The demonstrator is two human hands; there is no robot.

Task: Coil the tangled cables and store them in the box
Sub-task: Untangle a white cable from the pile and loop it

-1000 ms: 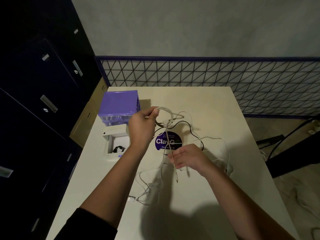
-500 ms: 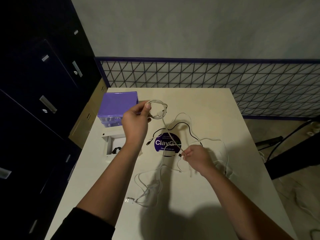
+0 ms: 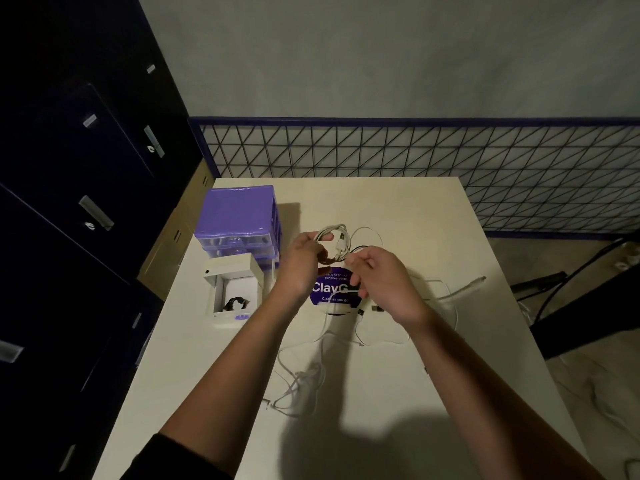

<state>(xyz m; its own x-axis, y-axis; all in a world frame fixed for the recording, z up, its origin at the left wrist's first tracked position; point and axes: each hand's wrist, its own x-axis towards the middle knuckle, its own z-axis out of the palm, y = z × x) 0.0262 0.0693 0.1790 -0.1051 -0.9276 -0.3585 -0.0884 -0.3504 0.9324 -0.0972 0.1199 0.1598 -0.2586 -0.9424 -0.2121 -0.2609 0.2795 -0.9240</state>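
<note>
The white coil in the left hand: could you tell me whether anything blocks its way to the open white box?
Nothing visible does. The white coil in the left hand is right of the white box, whose top is open; only a small dark item lies inside.

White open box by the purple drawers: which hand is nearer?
Left. The left hand holds the white cable coil just right of the white box; the right hand is farther right, past the round sticker.

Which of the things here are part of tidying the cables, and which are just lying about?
Part of the job: white coil, held by left hand; right hand; loose cables; white box.

Lying about: purple drawers; round sticker; table.
</note>
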